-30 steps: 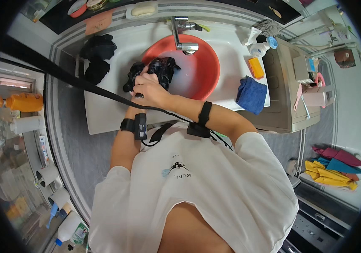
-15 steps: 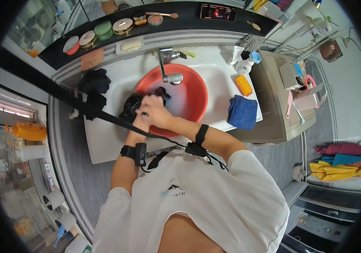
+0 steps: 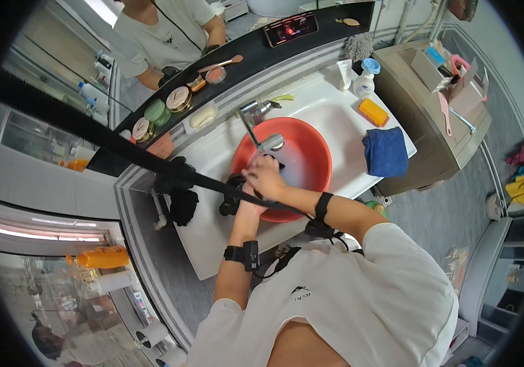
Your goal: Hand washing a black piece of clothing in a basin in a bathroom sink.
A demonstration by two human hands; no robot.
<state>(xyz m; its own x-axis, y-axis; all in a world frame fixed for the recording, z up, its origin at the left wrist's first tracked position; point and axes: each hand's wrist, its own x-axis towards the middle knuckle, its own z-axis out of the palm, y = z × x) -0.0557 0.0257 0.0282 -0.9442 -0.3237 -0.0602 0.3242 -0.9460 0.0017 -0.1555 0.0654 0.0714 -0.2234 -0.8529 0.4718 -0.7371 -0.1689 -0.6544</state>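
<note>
A red basin [image 3: 320, 165] with cloudy water stands in the white sink under a chrome faucet [image 3: 269, 142]. Bunched wet black cloth [image 3: 231, 199] lies over the basin's near left rim, with a dark bit of it reaching toward the water. My right hand [image 3: 266, 177] is closed on the cloth over the rim, its fingers bent. Right against it, lower and partly covered by a dark strap, my left hand [image 3: 252, 194] grips the same cloth. Most of the left fingers are hidden.
Other black cloth [image 3: 183, 205] rests on the sink's left edge. To the right sit a folded blue cloth [image 3: 386, 151], an orange bar [image 3: 373, 112], a pump bottle [image 3: 366, 81] and a white tube [image 3: 345, 74]. A phone [image 3: 290, 29] and cosmetics line the black shelf.
The view has turned and shifted, so the sink appears farther right and tilted. Both hands stay together on the black cloth at the rim, and less of it shows beside them.
</note>
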